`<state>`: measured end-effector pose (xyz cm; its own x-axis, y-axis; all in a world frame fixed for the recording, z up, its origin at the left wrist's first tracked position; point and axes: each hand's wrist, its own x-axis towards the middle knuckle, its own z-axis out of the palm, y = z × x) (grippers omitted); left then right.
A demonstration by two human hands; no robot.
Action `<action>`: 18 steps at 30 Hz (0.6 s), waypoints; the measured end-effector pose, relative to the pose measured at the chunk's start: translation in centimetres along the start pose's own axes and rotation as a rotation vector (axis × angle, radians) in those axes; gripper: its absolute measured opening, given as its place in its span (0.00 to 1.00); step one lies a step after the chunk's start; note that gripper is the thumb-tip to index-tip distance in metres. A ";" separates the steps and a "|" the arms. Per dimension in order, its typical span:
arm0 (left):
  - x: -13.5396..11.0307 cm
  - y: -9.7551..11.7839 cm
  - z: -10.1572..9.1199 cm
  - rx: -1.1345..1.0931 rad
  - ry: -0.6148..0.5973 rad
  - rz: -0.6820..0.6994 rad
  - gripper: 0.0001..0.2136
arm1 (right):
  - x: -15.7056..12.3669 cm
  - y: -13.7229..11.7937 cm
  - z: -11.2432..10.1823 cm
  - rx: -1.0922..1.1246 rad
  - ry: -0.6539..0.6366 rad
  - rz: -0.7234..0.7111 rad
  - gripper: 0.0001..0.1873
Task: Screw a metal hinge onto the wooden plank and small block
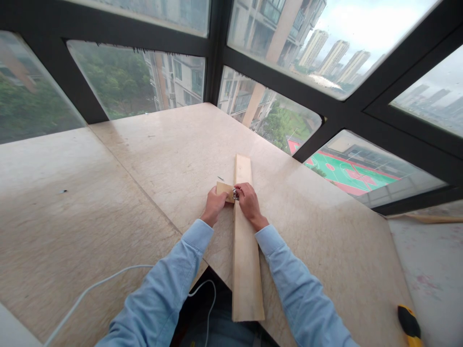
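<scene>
A long pale wooden plank (246, 260) lies on the beige marble sill (152, 159), running away from me, its near end hanging over the sill's edge. My left hand (214, 206) is closed on a small wooden block (223, 189) set against the plank's left side. My right hand (249, 200) rests on the plank with its fingers pinched on a small shiny metal piece (236, 194) where block and plank meet. A small nail or screw (220, 178) lies on the sill just beyond the block.
Dark-framed windows (217, 53) wrap the far side of the sill. A white cable (97, 284) trails across the lower left. A yellow and black tool (409, 324) lies at the lower right corner. A small dark speck (63, 191) sits at left.
</scene>
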<state>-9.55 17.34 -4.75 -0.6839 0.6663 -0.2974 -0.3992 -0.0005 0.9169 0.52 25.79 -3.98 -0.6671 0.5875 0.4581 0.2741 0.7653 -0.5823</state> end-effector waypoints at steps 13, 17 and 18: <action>-0.3 0.4 0.1 -0.073 0.024 -0.043 0.14 | -0.4 0.3 -0.4 -0.053 0.004 -0.013 0.10; -0.2 0.0 0.1 -0.068 0.032 0.006 0.15 | -0.5 0.2 -0.7 -0.080 -0.015 -0.034 0.09; -0.2 -0.1 0.1 -0.064 0.025 0.024 0.17 | -0.4 0.2 -0.7 -0.083 -0.023 -0.038 0.09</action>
<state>-9.30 17.28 -4.74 -0.7084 0.6469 -0.2824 -0.4197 -0.0644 0.9054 1.33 25.83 -3.82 -0.6938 0.5519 0.4627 0.3037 0.8067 -0.5069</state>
